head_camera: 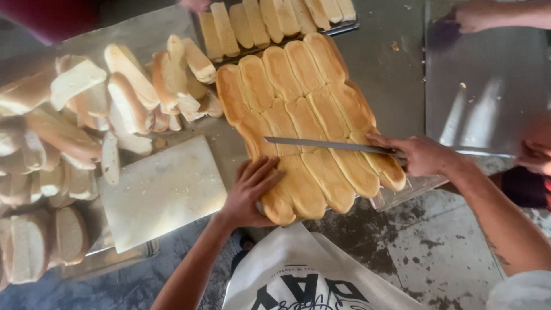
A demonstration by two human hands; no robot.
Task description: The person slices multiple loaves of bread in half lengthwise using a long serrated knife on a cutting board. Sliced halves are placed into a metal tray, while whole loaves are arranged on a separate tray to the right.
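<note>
A slab of joined golden bread rolls (298,97) lies across a metal tray in front of me. My right hand (422,154) grips the handle of a long knife (327,144), whose blade lies flat across the slab between its rows. My left hand (249,189) rests spread on the near left edge of the slab, steadying it.
A white cutting board (163,192) sits left of the slab. Several cut and loose rolls (115,97) are piled at the left. Another tray of rolls (275,20) stands at the back. A bare metal sheet (488,86) is at the right, with another person's hands (473,14) near it.
</note>
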